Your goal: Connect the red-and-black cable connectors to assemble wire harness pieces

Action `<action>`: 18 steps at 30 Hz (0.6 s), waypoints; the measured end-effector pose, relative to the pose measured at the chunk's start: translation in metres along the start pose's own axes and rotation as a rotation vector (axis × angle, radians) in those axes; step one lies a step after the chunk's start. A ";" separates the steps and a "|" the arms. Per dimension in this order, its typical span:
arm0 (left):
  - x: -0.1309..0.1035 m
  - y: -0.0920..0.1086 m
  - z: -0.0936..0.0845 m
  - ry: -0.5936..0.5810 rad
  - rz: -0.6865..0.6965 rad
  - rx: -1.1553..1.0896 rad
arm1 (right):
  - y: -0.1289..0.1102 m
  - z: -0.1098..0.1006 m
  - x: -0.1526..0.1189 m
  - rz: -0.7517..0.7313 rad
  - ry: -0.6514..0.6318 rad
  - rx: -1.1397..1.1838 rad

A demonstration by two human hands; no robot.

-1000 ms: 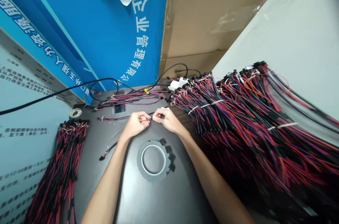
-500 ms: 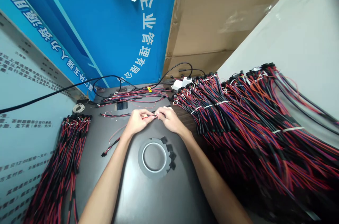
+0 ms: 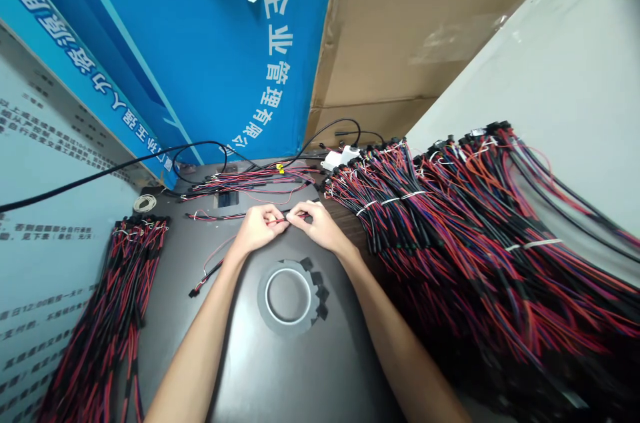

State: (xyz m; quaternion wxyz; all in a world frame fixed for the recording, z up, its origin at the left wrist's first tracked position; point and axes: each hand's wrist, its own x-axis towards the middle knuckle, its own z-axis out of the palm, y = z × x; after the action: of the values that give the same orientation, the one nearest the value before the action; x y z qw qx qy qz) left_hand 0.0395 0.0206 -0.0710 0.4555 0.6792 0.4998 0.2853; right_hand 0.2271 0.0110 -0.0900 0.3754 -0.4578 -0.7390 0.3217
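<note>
Taking the desk (image 3: 280,379) in front of me as a clock face, at 9 o'clock there's a fat bundle of red-and-black harnesses (image 3: 117,296), then a loose harness with a black plug (image 3: 205,279) just beside my left forearm. My left hand (image 3: 257,229) is at 11, fingertips pinched on some thin red-and-black wires (image 3: 278,220), which sit right at 12. Tape roll (image 3: 287,330) is at the middle, black tape pieces (image 3: 321,292) poking off its right rim. My right hand (image 3: 319,225), at 1, is pinched on the same wires, fingertips nearly meeting the left's, so exactly what's under them I can't tell. Stuff looks super light and bendy, smooth jacket, probably a bit slippery. I'd grip close either side of the spot being worked and not yank, thin strands could pull loose. Big tied harness bundles (image 3: 450,229) fill 2 to 3 o'clock.
</note>
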 end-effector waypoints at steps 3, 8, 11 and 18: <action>-0.002 0.002 -0.001 -0.046 0.021 -0.012 | -0.003 0.002 0.000 -0.002 0.018 -0.026; -0.001 0.002 -0.002 -0.079 0.021 -0.041 | -0.002 0.002 0.001 -0.002 -0.036 -0.128; 0.000 0.001 -0.002 -0.085 0.020 -0.053 | -0.002 0.001 0.002 -0.009 -0.067 -0.135; 0.000 0.002 -0.002 -0.089 0.001 -0.088 | -0.001 0.000 0.003 -0.020 -0.088 -0.127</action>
State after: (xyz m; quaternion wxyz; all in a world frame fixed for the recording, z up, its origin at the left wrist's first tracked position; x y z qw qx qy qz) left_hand 0.0387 0.0210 -0.0685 0.5066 0.6708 0.4657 0.2766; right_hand 0.2257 0.0130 -0.0888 0.3159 -0.4586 -0.7783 0.2900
